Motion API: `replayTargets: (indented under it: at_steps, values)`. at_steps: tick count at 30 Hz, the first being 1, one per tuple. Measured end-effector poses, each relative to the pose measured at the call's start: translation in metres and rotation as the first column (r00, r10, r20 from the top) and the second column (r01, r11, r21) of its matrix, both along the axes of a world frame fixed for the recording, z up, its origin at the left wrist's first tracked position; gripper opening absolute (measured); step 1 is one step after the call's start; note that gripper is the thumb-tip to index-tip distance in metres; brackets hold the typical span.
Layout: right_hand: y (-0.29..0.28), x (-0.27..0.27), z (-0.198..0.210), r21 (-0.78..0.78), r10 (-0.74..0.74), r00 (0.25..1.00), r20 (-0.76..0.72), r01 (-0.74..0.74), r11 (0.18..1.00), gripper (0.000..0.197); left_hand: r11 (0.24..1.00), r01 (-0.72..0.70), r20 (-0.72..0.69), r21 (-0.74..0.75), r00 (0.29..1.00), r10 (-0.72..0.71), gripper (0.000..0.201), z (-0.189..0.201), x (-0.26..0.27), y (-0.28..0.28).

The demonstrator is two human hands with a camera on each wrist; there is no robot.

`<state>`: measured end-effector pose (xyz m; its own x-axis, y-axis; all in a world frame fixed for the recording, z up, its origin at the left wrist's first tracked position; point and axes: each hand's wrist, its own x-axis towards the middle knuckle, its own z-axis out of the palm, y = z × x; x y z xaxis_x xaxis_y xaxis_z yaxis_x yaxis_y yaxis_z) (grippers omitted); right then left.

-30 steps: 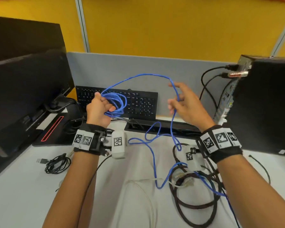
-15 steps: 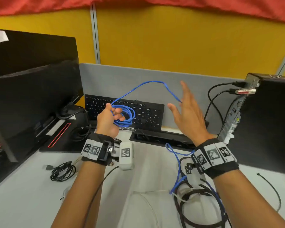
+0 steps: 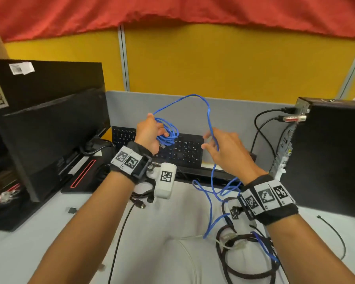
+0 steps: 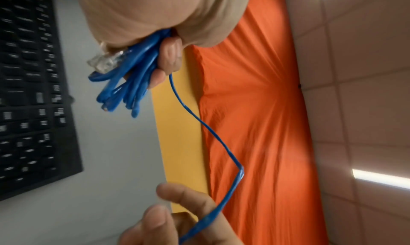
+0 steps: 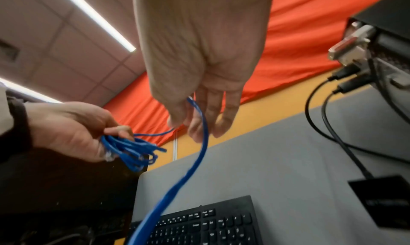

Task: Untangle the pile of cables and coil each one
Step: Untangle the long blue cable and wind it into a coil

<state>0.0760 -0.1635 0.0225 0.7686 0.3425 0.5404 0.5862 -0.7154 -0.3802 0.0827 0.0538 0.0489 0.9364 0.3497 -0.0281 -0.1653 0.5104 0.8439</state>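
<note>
My left hand [image 3: 158,130] is raised over the keyboard and grips a bundle of blue cable coils [image 3: 169,134]. In the left wrist view its fingers [image 4: 168,56] curl round the loops [image 4: 128,84], and a clear plug [image 4: 104,63] sticks out. From the bundle the blue cable arcs up and over to my right hand [image 3: 213,143], which pinches it between thumb and fingers [image 5: 190,115]. Below that hand the cable [image 3: 211,212] drops to the desk and runs into a tangle of a thick dark cable [image 3: 244,273] and a thin white cable [image 3: 191,259].
A black keyboard [image 3: 189,154] leans against the grey partition [image 3: 129,107]. A black monitor [image 3: 49,140] stands at the left and a computer tower [image 3: 332,156] with plugged-in cables at the right. A thin black cable [image 3: 336,236] lies at the right of the desk.
My right hand, spread open beside the cable half a second ago, has closed its fingers on the cable and moved towards the left hand. The left hand still holds the coils.
</note>
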Motion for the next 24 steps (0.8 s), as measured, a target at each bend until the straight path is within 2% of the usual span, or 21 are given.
replayTargets:
  at_steps: [2, 4, 5, 7, 9, 11, 13, 14, 15, 16, 17, 18, 20, 21, 22, 24]
  values:
    - [-0.002, -0.001, 0.002, 0.232, -0.016, 0.996, 0.089, -0.005, 0.973, 0.030, 0.997, 0.017, 0.027, 0.075, 0.999, -0.019, 0.036, 0.025, -0.001, -0.004]
    - [-0.006, -0.004, 0.015, 0.453, -0.089, 0.966, 0.241, -0.031, 0.891, 0.039, 0.996, 0.040, 0.057, 0.081, 0.997, -0.045, 0.031, 0.055, -0.001, -0.006]
    - [-0.009, -0.006, 0.024, 0.518, -0.113, 0.943, 0.312, -0.069, 0.852, 0.041, 0.996, 0.047, 0.067, 0.074, 0.996, -0.052, 0.030, 0.070, -0.002, -0.007]
    - [-0.015, -0.010, 0.044, 0.550, -0.163, 0.877, 0.451, -0.129, 0.825, 0.040, 0.996, 0.053, 0.081, 0.069, 0.995, -0.058, 0.032, 0.100, -0.005, -0.008]
    - [-0.023, -0.009, 0.061, 0.530, -0.240, 0.811, 0.533, -0.099, 0.842, 0.038, 0.996, 0.052, 0.108, 0.069, 0.992, -0.059, 0.033, 0.128, -0.009, -0.012]
    - [-0.031, -0.005, 0.076, 0.448, -0.341, 0.792, 0.507, 0.095, 0.889, 0.038, 0.997, 0.042, 0.154, 0.071, 0.987, -0.053, 0.032, 0.154, -0.011, -0.020]
    - [-0.035, 0.001, 0.085, 0.209, -0.415, 0.808, 0.418, 0.359, 0.910, 0.039, 0.992, 0.011, 0.229, 0.125, 0.973, -0.040, 0.029, 0.172, -0.011, -0.031]
    - [-0.036, 0.003, 0.087, 0.076, -0.422, 0.829, 0.368, 0.426, 0.902, 0.039, 0.978, -0.030, 0.272, 0.208, 0.962, -0.028, 0.029, 0.178, -0.010, -0.038]
    - [-0.035, 0.003, 0.090, -0.030, -0.406, 0.852, 0.331, 0.440, 0.898, 0.037, 0.932, -0.089, 0.314, 0.352, 0.949, -0.028, 0.030, 0.182, -0.009, -0.045]
    - [-0.034, 0.003, 0.094, -0.111, -0.370, 0.873, 0.317, 0.421, 0.900, 0.035, 0.836, -0.150, 0.345, 0.528, 0.937, -0.049, 0.034, 0.184, -0.008, -0.053]
    - [-0.032, 0.004, 0.097, -0.174, -0.329, 0.891, 0.314, 0.394, 0.902, 0.034, 0.692, -0.196, 0.362, 0.695, 0.927, -0.102, 0.036, 0.183, -0.007, -0.059]
    - [-0.030, 0.005, 0.102, -0.217, -0.287, 0.906, 0.311, 0.362, 0.907, 0.034, 0.510, -0.210, 0.344, 0.834, 0.921, -0.182, 0.038, 0.182, -0.007, -0.067]
    - [-0.026, 0.007, 0.112, -0.230, -0.168, 0.949, 0.266, 0.232, 0.945, 0.031, 0.120, -0.141, 0.172, 0.983, 0.938, -0.303, 0.032, 0.174, -0.004, -0.077]
    - [-0.026, 0.008, 0.116, -0.186, -0.086, 0.968, 0.234, 0.132, 0.974, 0.029, -0.007, -0.090, 0.083, 0.996, 0.944, -0.320, 0.028, 0.170, -0.002, -0.080]
    - [-0.028, 0.010, 0.118, -0.103, -0.009, 0.975, 0.220, 0.032, 0.994, 0.028, -0.113, -0.055, 0.016, 0.992, 0.946, -0.325, 0.026, 0.166, -0.001, -0.081]
    - [-0.038, 0.016, 0.120, 0.103, 0.048, 0.962, 0.268, -0.078, 0.992, 0.023, -0.188, 0.047, -0.112, 0.981, 0.928, -0.355, 0.028, 0.158, -0.001, -0.080]
